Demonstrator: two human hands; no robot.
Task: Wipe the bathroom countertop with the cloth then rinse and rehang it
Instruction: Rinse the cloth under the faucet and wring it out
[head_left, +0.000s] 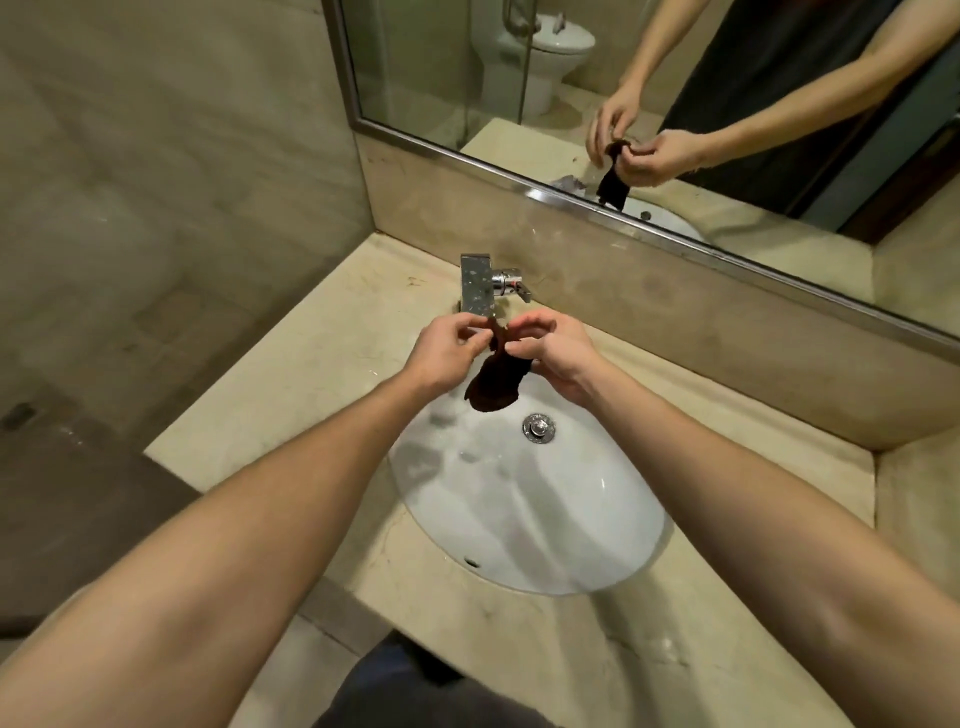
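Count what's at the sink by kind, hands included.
hands: 2, left hand and right hand
cloth: 1, dark, pinched by both hands
faucet: 1
sink: 1
drain plug: 1
mirror: 1
countertop: 1
total: 8

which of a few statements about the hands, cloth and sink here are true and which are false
1. The left hand and the right hand both pinch the dark cloth over the sink. True.
2. The dark cloth lies crumpled on the sink bottom. False: it hangs from the hands above the sink.
3. Water is running. False: no stream shows below the faucet.
4. The drain sits in the sink, to the right of the dark cloth's lower end. True.
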